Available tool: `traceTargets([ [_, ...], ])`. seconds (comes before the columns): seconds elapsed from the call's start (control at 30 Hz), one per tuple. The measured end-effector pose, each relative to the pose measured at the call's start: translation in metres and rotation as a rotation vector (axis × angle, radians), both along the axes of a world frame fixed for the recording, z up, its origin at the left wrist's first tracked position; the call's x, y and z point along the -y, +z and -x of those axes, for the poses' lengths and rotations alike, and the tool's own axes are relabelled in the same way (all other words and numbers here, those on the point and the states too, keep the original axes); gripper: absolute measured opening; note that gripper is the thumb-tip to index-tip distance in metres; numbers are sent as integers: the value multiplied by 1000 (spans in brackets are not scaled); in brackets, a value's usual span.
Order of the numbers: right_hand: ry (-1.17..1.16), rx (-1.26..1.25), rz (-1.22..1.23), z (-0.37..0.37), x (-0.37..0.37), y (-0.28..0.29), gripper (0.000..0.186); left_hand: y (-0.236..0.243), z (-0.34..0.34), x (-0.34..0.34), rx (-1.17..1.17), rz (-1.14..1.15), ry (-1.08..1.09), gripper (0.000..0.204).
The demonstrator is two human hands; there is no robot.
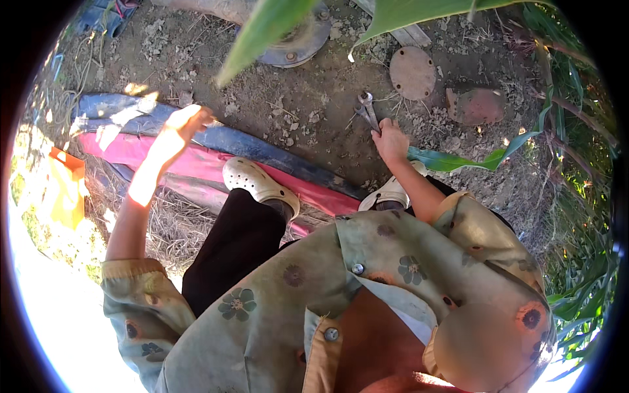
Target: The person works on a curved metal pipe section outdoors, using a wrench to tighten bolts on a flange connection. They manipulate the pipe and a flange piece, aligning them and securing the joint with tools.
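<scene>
My right hand is closed round the handle end of a metal wrench, just above the soil. A second, darker wrench seems to lie against it, but I cannot make it out fully. In bright sun, my left hand is raised over the flat blue hose and the pink-red hose. Its fingers are loosely stretched, slightly blurred at the tips, with nothing visible in them. Beyond the right hand lies a round flat plate with bolt holes round its edge.
At the top, a bolted metal flange is partly hidden by green leaves. A reddish flat piece lies right of the round plate. An orange container stands at the left. Tall leafy plants line the right side.
</scene>
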State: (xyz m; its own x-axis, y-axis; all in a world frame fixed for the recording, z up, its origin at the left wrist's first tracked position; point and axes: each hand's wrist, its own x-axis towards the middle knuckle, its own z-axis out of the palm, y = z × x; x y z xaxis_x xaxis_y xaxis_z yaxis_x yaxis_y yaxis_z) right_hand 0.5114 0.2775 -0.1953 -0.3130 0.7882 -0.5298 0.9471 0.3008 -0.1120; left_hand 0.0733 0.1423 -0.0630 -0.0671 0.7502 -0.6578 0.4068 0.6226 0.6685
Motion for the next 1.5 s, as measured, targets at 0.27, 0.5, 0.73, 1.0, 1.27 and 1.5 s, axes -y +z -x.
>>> traceTargets([
  [0.27,-5,69,-79,16,1,-8,35,-86,-83,-4,292,-87,-110,33],
  [0.5,-78,52,133,18,7,-8,34,-124,-130,-28,525,-82,9,34],
  [0.73,-108,105,153,35,24,-12,36,-145,-147,-1,616,-21,66,31],
  [1.0,-259,35,-20,47,39,-12,38,-154,-142,1,634,-8,163,32],
  [1.27,-434,-562,367,75,59,0,27,-136,-148,-12,572,38,77,35],
  [1.5,-344,-895,500,159,62,86,33,-65,-132,-15,946,-153,457,23],
])
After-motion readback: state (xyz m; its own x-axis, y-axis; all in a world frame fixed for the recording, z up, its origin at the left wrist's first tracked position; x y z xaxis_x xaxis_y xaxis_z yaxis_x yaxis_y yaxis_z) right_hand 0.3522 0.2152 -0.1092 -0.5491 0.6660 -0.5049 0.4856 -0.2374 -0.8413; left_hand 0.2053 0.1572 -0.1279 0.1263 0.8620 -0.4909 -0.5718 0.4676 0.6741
